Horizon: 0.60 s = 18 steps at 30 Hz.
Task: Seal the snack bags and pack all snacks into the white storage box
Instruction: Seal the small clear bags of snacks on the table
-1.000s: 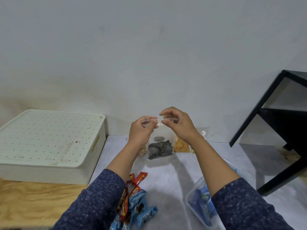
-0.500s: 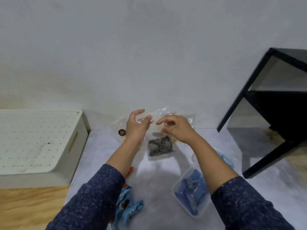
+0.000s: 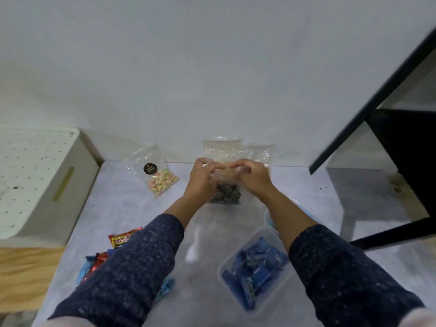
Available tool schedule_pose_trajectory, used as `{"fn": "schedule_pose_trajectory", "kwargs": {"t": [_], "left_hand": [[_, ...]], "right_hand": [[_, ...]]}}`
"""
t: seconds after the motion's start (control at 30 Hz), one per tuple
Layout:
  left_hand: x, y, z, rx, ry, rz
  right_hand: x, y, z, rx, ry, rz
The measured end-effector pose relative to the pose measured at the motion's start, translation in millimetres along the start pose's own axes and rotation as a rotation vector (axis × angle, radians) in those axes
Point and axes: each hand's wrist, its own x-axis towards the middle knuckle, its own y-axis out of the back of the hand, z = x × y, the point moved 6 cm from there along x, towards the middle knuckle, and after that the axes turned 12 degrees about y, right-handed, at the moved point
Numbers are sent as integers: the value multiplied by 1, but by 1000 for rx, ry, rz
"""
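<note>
I see my left hand (image 3: 200,182) and right hand (image 3: 252,178), fingers curled, pinching the top of the clear cookie bag (image 3: 225,194). It stands upright mid-surface (image 3: 132,208), mouth upward, long axis vertical; the white storage box (image 3: 40,185) sits far left.
</note>
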Motion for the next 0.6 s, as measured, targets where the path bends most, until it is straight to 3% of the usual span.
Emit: {"fn": "schedule_pose_trajectory", "kwargs": {"t": [0.33,0.43,0.6], "left_hand": [[30,-5,7,270,101,-136],[34,9,5,394,110,-97],[35,54,-12,731,105,39]], "right_hand": [[43,9,-2,-420,-10,-295],[49,17,-13,-671,-70,-348],[50,2,-59,-996,-10,-499]]}}
